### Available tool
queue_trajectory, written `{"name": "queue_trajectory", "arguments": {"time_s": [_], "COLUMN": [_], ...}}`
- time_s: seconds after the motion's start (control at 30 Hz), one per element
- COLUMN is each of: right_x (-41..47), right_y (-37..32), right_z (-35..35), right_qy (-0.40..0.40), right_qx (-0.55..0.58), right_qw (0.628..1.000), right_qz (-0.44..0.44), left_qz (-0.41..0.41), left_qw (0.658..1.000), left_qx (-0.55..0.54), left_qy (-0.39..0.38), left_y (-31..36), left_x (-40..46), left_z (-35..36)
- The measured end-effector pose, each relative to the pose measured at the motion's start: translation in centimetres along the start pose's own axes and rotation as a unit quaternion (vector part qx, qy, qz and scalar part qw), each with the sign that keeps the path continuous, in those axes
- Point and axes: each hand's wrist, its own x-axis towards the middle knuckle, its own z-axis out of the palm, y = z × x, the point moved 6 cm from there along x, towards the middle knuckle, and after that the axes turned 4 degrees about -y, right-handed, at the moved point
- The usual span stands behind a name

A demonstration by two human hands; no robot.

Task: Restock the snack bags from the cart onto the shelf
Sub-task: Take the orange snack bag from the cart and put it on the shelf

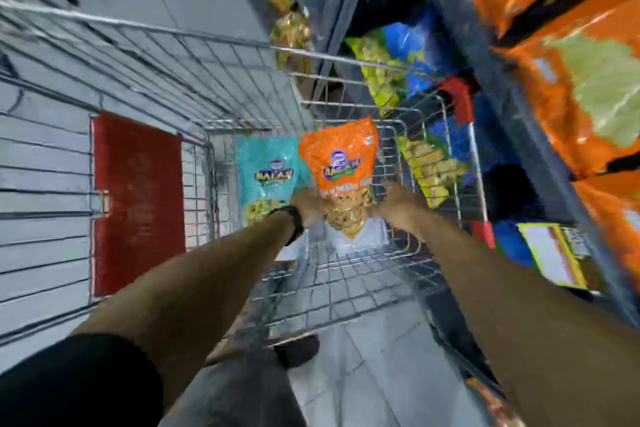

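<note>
An orange snack bag (341, 163) stands tilted inside the wire cart (349, 284). My left hand (308, 206), with a black watch at the wrist, grips its lower left edge. My right hand (398, 204) grips its lower right edge. A teal snack bag (266, 170) lies in the cart just left of the orange one, partly behind my left hand. The shelf (512, 135) rises on the right, and large orange bags (581, 87) fill its upper level. The whole view is blurred by motion.
Yellow and blue bags (391, 80) sit on lower shelf levels beyond the cart's right side. A red panel (138, 204) hangs on the cart's left wall. A yellow-edged label (550, 253) is on the shelf edge. Grey floor tiles (381, 357) lie below.
</note>
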Motion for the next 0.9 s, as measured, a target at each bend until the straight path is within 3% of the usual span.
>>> {"name": "queue_trajectory", "arguments": {"time_s": [0.13, 0.23, 0.37, 0.57, 0.73, 0.9], "right_x": [2.3, 3.6, 5.0, 2.6, -5.0, -17.7], "right_y": [0.2, 1.2, 1.8, 1.2, -0.7, -3.3], "right_z": [0.6, 1.4, 2.0, 2.4, 1.0, -3.2], "right_qy": [-0.024, -0.051, -0.044, -0.073, -0.036, 0.051], "right_qx": [0.141, 0.15, 0.16, 0.197, 0.251, 0.326], "right_qw": [0.989, 0.987, 0.985, 0.977, 0.967, 0.925], "right_qz": [0.025, 0.041, 0.049, 0.041, -0.034, -0.189], "left_qz": [-0.003, -0.014, -0.02, -0.027, 0.03, 0.178], "left_qw": [0.985, 0.969, 0.968, 0.981, 0.98, 0.964], "left_qx": [-0.164, -0.241, -0.241, -0.191, -0.197, -0.196], "left_qy": [0.05, 0.053, 0.072, -0.003, 0.011, 0.032], "left_y": [-0.3, -0.8, -1.8, -1.9, 1.3, 8.5], "left_x": [2.2, 3.2, 4.5, 1.8, -6.4, -18.6], "left_z": [0.4, 1.1, 1.6, 1.3, -1.6, -3.2]}}
